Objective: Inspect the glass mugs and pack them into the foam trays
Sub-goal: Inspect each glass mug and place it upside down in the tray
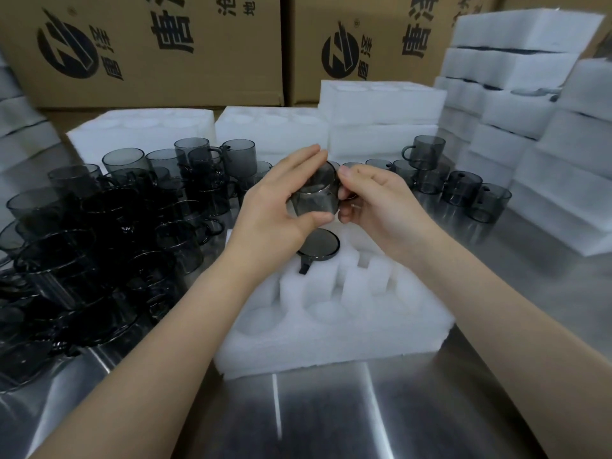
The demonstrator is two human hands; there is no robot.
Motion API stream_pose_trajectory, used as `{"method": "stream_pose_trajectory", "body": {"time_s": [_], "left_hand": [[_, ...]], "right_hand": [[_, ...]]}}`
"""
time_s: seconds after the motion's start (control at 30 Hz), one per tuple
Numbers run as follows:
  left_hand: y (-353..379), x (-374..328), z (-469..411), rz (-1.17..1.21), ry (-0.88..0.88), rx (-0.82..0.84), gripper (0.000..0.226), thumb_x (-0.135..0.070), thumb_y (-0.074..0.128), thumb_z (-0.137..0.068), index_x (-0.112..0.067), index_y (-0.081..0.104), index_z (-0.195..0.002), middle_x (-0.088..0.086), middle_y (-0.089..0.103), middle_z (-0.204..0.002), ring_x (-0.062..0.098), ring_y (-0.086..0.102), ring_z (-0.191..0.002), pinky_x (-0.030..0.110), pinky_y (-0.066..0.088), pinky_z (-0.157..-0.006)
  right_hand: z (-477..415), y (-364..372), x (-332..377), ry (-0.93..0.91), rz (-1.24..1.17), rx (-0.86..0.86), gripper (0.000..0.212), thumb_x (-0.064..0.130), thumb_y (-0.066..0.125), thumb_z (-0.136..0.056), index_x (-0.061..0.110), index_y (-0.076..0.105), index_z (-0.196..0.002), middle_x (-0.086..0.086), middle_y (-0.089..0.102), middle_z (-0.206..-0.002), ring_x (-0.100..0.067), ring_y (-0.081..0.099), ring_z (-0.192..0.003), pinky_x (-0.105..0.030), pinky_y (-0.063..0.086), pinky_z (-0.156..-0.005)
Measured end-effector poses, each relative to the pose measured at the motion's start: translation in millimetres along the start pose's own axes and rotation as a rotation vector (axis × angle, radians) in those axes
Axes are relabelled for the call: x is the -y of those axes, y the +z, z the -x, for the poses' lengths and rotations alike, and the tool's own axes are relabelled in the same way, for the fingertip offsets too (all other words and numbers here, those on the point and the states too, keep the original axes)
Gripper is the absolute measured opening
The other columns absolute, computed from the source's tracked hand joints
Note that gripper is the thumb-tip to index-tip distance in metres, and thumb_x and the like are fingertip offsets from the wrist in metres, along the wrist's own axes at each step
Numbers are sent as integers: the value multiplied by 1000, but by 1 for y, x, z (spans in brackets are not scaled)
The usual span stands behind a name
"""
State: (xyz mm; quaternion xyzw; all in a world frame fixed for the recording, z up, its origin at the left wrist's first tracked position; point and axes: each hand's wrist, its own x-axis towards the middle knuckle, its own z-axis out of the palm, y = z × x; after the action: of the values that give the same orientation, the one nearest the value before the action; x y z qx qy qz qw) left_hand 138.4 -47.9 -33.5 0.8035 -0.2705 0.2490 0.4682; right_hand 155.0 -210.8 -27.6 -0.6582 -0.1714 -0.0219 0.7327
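Note:
A smoky grey glass mug (316,193) is held up above the white foam tray (334,329) in the middle of the steel table. My left hand (281,200) grips the mug's body, thumb underneath and fingers over the top. My right hand (374,200) pinches the mug's handle side. Another mug (318,246) sits upside down in a far pocket of the tray, its handle in a slot. The tray's other round pockets hold nothing.
Several grey mugs (109,233) crowd the table on the left, and more mugs (460,187) stand at the back right. Stacked foam trays (516,104) rise on the right and at the back. Cardboard boxes (149,48) stand behind.

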Motion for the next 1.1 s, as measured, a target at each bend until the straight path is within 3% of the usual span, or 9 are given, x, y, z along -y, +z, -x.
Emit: {"method": "stream_pose_trajectory", "body": {"time_s": [0.1,0.27,0.43,0.6,0.7,0.8,0.9,1.0,1.1], "left_hand": [[-1,-1,1,67,-7,-16,70,1,76,-75,-13,49,-138,-14,43,-138,-7,37,-130,10,28,-109],[-4,-3,2,238,-112,-74,62,0,73,-80,-12,50,-137,1,52,-138,10,49,-129,34,40,-109],[-8,-4,1,403,-197,-88,42,-1,65,-88,-8,56,-128,4,65,-113,0,62,-95,15,49,-78],[-12,-2,1,560,-272,-71,19,-10,57,-94,-11,66,-110,1,67,-92,12,64,-87,24,54,-66],[-11,-1,1,554,-259,-65,20,-8,57,-93,-9,66,-111,4,68,-95,13,64,-89,27,56,-71],[-9,-1,1,474,-216,-63,35,0,62,-89,-5,60,-123,8,68,-108,9,64,-98,27,53,-90],[-7,0,2,392,-191,-35,45,3,67,-85,-7,58,-128,7,64,-121,12,60,-114,37,47,-102],[-4,0,3,316,-156,12,51,1,70,-81,-9,58,-129,5,60,-130,14,53,-126,46,45,-105],[-3,-2,3,293,-139,11,51,-11,69,-78,-13,60,-128,-1,59,-130,9,53,-127,43,45,-105]], "right_hand": [[0,-2,1,15,-146,75,28,14,47,-98,7,58,-73,3,60,-66,-13,46,-56,-25,40,-56],[1,-3,2,13,-319,174,24,20,50,-88,9,69,-79,1,67,-81,-13,46,-60,-26,42,-54],[2,-5,2,9,-284,247,23,15,49,-88,8,69,-94,-7,45,-74,-10,45,-58,-24,43,-54],[3,-1,3,-14,-205,211,23,20,53,-84,13,75,-80,-7,37,-62,-11,39,-45,-23,40,-42],[3,1,4,18,-209,186,29,28,51,-85,17,72,-68,-2,39,-63,-10,35,-42,-20,34,-39],[2,-2,7,83,-192,196,35,35,47,-88,16,60,-63,0,36,-62,-13,34,-48,-23,31,-45],[1,-4,8,144,-131,201,43,42,47,-88,20,51,-51,1,33,-60,-15,35,-53,-26,31,-51],[0,-2,6,170,-25,132,57,45,46,-93,22,42,-41,1,29,-51,-17,35,-53,-26,32,-51],[1,0,4,161,-17,67,57,60,48,-81,21,46,-41,1,35,-51,-18,40,-52,-26,38,-50]]}}
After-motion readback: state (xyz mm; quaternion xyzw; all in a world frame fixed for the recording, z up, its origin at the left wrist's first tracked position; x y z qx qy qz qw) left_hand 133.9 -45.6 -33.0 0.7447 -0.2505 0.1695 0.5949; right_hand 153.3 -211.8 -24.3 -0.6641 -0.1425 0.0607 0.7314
